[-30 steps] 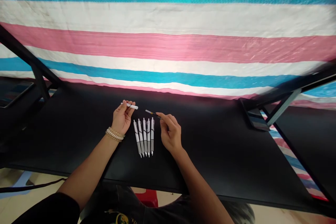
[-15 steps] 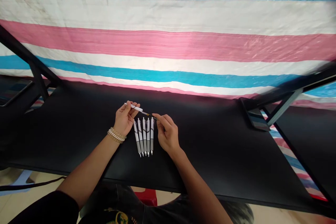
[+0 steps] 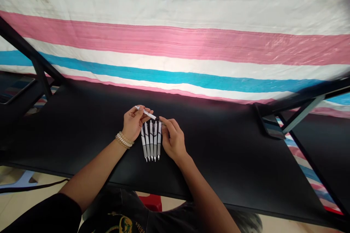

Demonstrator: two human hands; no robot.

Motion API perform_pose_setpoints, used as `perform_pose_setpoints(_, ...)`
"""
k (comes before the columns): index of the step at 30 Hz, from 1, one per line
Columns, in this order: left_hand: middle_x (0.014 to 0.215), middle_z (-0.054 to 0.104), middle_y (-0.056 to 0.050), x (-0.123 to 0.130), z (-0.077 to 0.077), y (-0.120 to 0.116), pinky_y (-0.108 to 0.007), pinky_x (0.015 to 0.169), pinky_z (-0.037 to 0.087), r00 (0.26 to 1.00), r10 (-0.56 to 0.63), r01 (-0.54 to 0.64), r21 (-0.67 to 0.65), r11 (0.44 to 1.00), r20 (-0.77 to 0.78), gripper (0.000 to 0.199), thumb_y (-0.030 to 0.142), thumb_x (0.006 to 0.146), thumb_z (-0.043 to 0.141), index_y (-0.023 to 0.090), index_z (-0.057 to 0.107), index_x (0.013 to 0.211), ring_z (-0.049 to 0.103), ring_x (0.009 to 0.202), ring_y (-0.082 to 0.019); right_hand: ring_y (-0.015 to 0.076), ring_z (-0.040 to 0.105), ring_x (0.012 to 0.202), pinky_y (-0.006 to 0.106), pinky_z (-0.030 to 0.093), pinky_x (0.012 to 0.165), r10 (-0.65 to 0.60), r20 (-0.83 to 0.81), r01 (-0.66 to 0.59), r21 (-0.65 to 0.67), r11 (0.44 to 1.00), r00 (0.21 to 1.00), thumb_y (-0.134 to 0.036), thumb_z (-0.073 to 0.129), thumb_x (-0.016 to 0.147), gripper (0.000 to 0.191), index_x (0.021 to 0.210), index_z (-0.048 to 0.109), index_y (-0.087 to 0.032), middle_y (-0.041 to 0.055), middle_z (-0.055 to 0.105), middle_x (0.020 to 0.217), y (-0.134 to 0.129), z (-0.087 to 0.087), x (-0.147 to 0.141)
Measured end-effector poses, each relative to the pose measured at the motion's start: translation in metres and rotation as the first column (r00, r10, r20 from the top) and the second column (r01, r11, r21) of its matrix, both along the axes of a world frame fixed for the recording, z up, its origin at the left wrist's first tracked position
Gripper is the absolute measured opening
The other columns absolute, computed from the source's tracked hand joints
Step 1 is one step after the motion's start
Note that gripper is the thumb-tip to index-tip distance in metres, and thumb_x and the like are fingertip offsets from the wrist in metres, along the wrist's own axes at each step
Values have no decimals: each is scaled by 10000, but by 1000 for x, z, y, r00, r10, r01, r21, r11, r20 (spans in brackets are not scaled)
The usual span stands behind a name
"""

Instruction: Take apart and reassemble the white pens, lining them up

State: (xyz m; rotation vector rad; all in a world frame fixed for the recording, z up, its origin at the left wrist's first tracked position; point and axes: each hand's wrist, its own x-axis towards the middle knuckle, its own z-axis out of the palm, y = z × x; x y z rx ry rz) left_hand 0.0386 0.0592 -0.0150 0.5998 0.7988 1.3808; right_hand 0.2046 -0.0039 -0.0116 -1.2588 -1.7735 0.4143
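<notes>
My left hand [image 3: 133, 122] pinches the white upper barrel of a pen [image 3: 149, 114], which slants down to the right. My right hand [image 3: 174, 136] is closed at the barrel's open end, with thumb and forefinger on a thin pen refill [image 3: 157, 118]. Only a short dark piece of the refill shows between barrel and fingers; the rest is inside the barrel or behind the fingers. Just below, between my hands, several white-and-grey click pens [image 3: 151, 142] lie side by side, their silver tips toward me.
The pens lie on a black tabletop [image 3: 218, 153]. Behind it hangs a striped blue, white and pink sheet [image 3: 175, 40]. Black folding supports [image 3: 41, 76] stand at the left, with a similar bracket [image 3: 269, 125] at the right. A red stool [image 3: 150, 202] shows below the front edge.
The refill has slid into the white barrel, so its pale and amber length no longer shows. My left hand has moved right, closer to my right hand. The view has shifted slightly.
</notes>
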Motion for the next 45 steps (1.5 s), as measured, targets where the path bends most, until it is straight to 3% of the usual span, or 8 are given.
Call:
perform_pose_setpoints(4, 894, 742, -65, 5, 0, -5, -342, 839, 600, 998, -55, 55, 13, 998, -3, 320, 399, 775, 800, 151, 664, 923, 747, 898, -221, 227, 570, 1107, 417, 538, 937, -41, 2, 41, 54, 998, 999, -160, 417, 993, 400, 1384, 483, -215, 137, 495, 1236, -2, 2, -4)
perform_pose_setpoints(15, 897, 740, -60, 5, -1, -5, -314, 811, 609, 997, -61, 62, -30, 998, 47, 333, 387, 770, 810, 144, 657, 939, 746, 894, -209, 169, 678, 861, 308, 587, 748, -112, -14, 112, 274, 955, 994, -116, 547, 954, 228, 1138, 597, -239, 56, 679, 999, -3, -5, -4)
perform_pose_setpoints(20, 902, 739, -68, 5, 0, -6, -327, 791, 618, 996, -86, 86, -2, 996, 36, 330, 387, 781, 800, 141, 656, 947, 747, 896, -223, 144, 677, 702, 289, 588, 667, -144, -59, 149, 96, 984, 988, -195, 551, 967, 268, 1232, 527, -230, 18, 697, 875, -4, -7, -2)
perform_pose_setpoints(22, 905, 739, -71, 4, 0, -5, -331, 798, 615, 997, -73, 73, 8, 997, 27, 341, 394, 774, 805, 141, 655, 948, 747, 903, -229, 154, 678, 748, 301, 592, 663, -131, -81, 135, 49, 990, 988, -249, 601, 942, 373, 1293, 477, -226, 51, 691, 989, -3, -7, 0)
perform_pose_setpoints(25, 903, 742, -71, 3, -1, -2, -324, 813, 608, 999, -25, 25, -4, 1000, 26, 351, 403, 766, 810, 144, 656, 945, 748, 906, -226, 182, 678, 884, 341, 599, 746, -100, -81, 106, 72, 992, 992, -258, 636, 914, 387, 1272, 492, -230, 88, 657, 1118, -1, -6, 3)
perform_pose_setpoints(28, 903, 744, -75, 2, -2, -1, -325, 810, 608, 1000, -23, 23, -10, 1000, 20, 346, 402, 768, 808, 144, 657, 943, 749, 908, -229, 151, 677, 760, 319, 591, 717, -88, -78, 90, 14, 996, 993, -206, 553, 955, 316, 1263, 495, -240, 27, 686, 936, 0, -5, 5)
perform_pose_setpoints(36, 900, 743, -77, 2, -2, -1, -337, 817, 608, 1000, -21, 21, -5, 1000, 16, 340, 400, 766, 809, 141, 661, 930, 749, 904, -230, 147, 669, 705, 285, 575, 604, -99, -92, 98, -16, 995, 991, -248, 591, 933, 345, 1262, 489, -240, 44, 696, 984, -2, -4, 4)
perform_pose_setpoints(45, 882, 738, -73, 3, -1, 0, -361, 829, 608, 999, -31, 31, 9, 999, -10, 356, 421, 759, 809, 141, 661, 923, 747, 897, -234, 153, 674, 727, 290, 577, 634, -91, -82, 89, -21, 996, 992, -252, 579, 943, 342, 1269, 478, -239, 35, 708, 954, -2, -1, 5)
